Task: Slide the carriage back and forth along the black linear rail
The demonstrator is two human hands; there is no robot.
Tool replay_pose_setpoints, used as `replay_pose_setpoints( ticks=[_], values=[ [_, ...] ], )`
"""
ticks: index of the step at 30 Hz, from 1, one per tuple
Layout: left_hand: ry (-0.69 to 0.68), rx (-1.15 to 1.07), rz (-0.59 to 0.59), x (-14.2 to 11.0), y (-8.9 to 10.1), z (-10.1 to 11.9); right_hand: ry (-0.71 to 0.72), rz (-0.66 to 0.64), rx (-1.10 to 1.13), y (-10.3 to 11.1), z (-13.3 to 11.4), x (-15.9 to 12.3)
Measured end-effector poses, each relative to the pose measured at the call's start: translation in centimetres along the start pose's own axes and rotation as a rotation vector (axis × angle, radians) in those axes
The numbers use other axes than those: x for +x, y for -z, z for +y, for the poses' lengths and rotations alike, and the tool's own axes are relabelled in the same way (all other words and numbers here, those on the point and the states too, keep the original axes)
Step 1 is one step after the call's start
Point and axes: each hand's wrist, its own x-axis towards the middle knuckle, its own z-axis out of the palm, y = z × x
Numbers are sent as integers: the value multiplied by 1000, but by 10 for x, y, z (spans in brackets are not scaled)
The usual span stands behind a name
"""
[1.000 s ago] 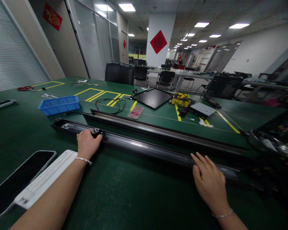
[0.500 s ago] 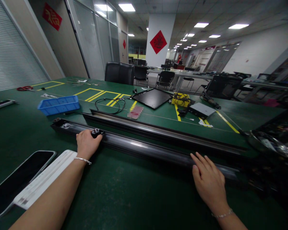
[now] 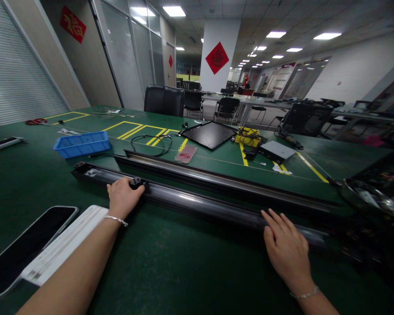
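A long dark metal rail (image 3: 190,203) with a shiny channel lies across the table in front of me. My left hand (image 3: 124,195) is closed around a small black slider block (image 3: 138,182) that sits on this rail, toward its left end. Part of the block is hidden behind the fingers. My right hand (image 3: 287,249) rests with fingers stretched out on the near edge of the same rail, farther right. Just behind lies a second long black rail (image 3: 216,177), roughly parallel, touched by neither hand.
On the left stands a blue plastic bin (image 3: 82,143); nearer me lie a phone-like black slab (image 3: 29,247) and a white strip (image 3: 65,245). Beyond the rails are a black flat panel (image 3: 210,134), a yellow box with cables (image 3: 248,136) and a grey box (image 3: 277,151). Dark clutter fills the right edge.
My left hand and the black slider block have shifted slightly to the right along the rail. My right hand has stayed in place.
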Motion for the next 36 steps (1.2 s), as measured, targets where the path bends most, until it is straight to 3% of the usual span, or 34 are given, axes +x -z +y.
replay_pose_setpoints(
  ticks=[36],
  values=[
    [-21,12,-17,-2,3,3,6,21,17,-1,0,0]
  ],
)
